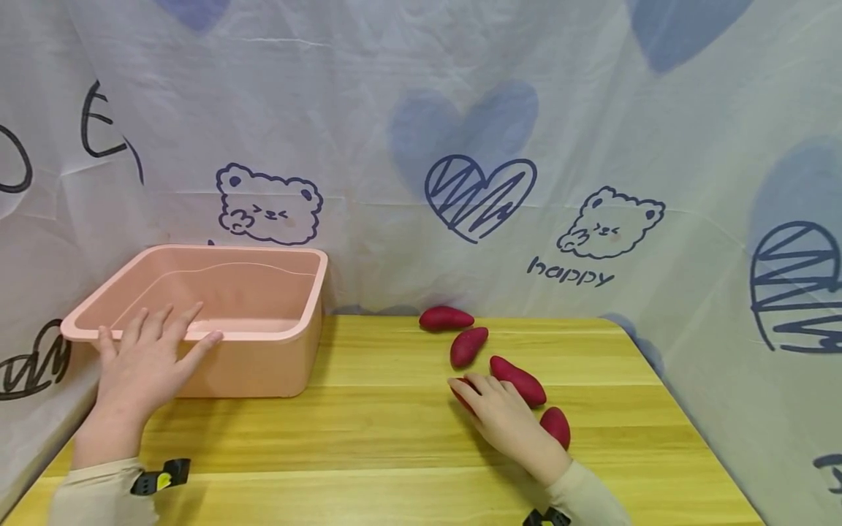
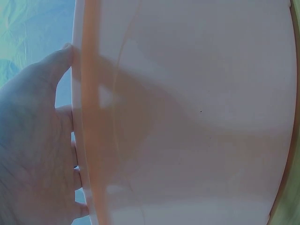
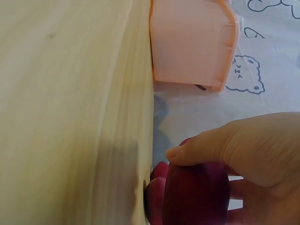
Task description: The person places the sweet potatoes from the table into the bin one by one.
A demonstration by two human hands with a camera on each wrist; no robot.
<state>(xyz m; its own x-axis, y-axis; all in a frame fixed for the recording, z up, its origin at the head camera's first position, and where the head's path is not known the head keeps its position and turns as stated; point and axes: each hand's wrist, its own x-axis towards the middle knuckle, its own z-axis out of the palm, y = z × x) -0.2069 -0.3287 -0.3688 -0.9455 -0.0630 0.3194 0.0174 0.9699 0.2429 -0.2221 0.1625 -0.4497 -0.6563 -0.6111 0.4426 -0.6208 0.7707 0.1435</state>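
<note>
A pink plastic tub (image 1: 250, 365) stands at the left of the table. My left hand (image 1: 148, 365) rests on its near rim, fingers spread and fairly straight; the left wrist view shows the thumb and fingertips touching the rim, with the tub's outer wall (image 2: 197, 154) filling most of that view. At the table's middle right, my right hand (image 1: 509, 420) grips a dark red sweet potato (image 3: 197, 197), thumb on one side and fingers on the other. Mostly covered by that hand in the head view, this sweet potato (image 1: 463, 394) shows only one end.
Several more sweet potatoes lie near the right hand: one by the back edge (image 1: 446, 318), one just nearer (image 1: 468, 347), one beside the fingers (image 1: 520, 381) and one partly behind the wrist (image 1: 556, 427). A printed cloth (image 1: 375, 241) hangs behind the wooden table (image 1: 368, 438).
</note>
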